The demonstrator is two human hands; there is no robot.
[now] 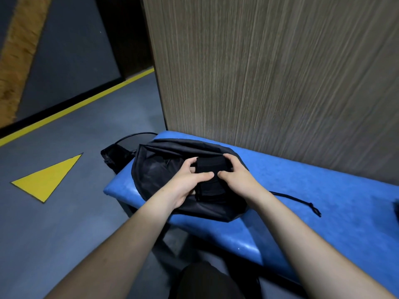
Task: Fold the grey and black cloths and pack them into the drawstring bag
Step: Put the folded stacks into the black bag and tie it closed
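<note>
A folded black cloth (210, 175) is held between both hands over a dark drawstring bag (164, 167). The bag lies flattened on the near-left end of a blue padded bench (313, 203), with part of it overhanging the bench's left edge.

The left hand (186, 182) is curled round the cloth's left side: the thumb is laid across the top of the fold, and the fingers are wrapped at the far-left corner. The right hand (236, 176) is clamped on the cloth's right side in the same manner, thumb on top, fingers bent over the far edge. The two thumb tips are seen almost touching at the middle of the cloth. The hands are thus close together, both closed on the same bundle.

The cloth appears as a compact rectangle, several layers thick; its near end hangs down toward the bag's surface. Whether it rests on the bag or is lifted slightly cannot be told.

A black drawstring cord (300, 202) with a knotted end is noted lying on the bench to the right of the bag. A second cord loop (133, 137) is seen curving off the bench's far-left end.

No grey cloth can be picked out.

Behind the bench, a wood-grain panel (269, 72) is recorded. On the grey floor (75, 223) to the left, a yellow triangle marking (48, 179) and a yellow line (86, 102) are noted.
</note>
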